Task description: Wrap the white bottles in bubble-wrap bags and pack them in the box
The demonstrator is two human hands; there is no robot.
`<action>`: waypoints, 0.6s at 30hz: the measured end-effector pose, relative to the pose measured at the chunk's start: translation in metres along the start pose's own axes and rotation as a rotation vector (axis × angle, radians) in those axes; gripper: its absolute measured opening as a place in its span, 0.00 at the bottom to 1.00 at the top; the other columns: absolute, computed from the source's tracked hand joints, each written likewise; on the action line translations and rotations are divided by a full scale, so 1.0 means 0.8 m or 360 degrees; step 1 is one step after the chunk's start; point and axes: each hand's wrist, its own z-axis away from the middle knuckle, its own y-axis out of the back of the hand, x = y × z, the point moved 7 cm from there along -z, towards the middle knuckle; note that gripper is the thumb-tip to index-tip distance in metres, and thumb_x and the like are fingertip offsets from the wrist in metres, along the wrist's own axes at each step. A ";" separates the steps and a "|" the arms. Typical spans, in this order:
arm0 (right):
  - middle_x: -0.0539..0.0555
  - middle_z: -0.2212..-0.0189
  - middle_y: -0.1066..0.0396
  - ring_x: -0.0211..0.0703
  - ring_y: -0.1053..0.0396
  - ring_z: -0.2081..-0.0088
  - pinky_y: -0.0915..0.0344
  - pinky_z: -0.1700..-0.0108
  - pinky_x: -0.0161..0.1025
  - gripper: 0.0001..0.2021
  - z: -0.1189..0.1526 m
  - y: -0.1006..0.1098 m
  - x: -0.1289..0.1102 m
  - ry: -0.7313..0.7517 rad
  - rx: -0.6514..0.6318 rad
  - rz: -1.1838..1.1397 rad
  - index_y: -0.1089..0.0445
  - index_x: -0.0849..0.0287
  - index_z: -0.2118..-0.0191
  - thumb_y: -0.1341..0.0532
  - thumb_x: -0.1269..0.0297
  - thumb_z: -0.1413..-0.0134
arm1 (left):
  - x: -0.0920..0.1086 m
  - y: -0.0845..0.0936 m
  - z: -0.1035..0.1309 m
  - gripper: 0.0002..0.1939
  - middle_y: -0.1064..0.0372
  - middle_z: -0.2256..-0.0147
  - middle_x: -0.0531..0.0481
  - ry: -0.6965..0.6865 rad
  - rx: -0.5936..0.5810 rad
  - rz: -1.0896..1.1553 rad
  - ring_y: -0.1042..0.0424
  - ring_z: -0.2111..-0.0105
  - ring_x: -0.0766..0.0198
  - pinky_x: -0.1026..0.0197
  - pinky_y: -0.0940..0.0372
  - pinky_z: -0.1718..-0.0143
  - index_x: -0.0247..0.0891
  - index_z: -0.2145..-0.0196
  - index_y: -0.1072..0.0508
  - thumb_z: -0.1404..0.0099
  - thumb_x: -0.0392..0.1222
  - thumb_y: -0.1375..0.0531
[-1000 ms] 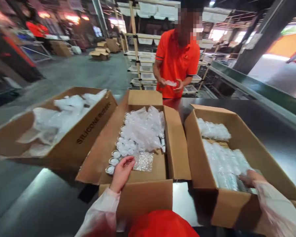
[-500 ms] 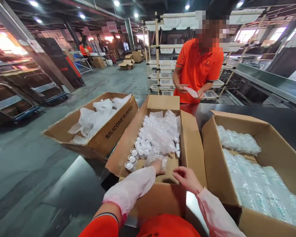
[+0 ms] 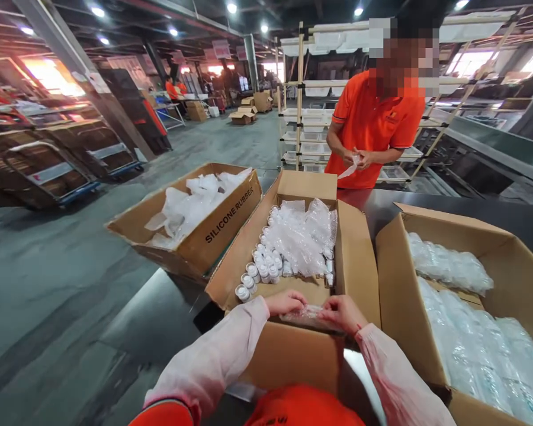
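Note:
Over the near end of the middle cardboard box (image 3: 357,260), a clear bubble wrap bag (image 3: 308,318) is stretched between my two hands. My left hand (image 3: 286,302) pinches its left end, and my right hand (image 3: 343,313) grips the right end with fingers closed. Whether anything is inside the bag I cannot tell. Beyond my hands, white-capped bottles (image 3: 266,263) stand in rows along the left side of the box. More bubble wrap bags (image 3: 299,236) lie heaped over the bottles at the far end.
To the left, a box marked SILICONE RUBBER (image 3: 224,228) holds loose white wrapping. On the right, another open box (image 3: 395,260) contains wrapped bundles (image 3: 475,343). Across the dark table (image 3: 382,198) a co-worker (image 3: 373,130) handles a white bag before a rack (image 3: 300,106).
My left hand has drawn the bubble wrap bag from the box toward me. My right hand has come in and taken its other end. The view has shifted slightly left.

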 end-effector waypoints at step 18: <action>0.60 0.64 0.24 0.52 0.26 0.61 0.27 0.64 0.42 0.21 0.038 -0.007 -0.013 -0.0096 0.0303 -0.1293 0.26 0.54 0.65 0.44 0.42 0.51 | 0.025 0.049 0.024 0.13 0.31 0.68 0.47 -0.0481 0.0893 0.0449 0.30 0.65 0.60 0.56 0.37 0.62 0.36 0.61 0.34 0.39 0.42 0.52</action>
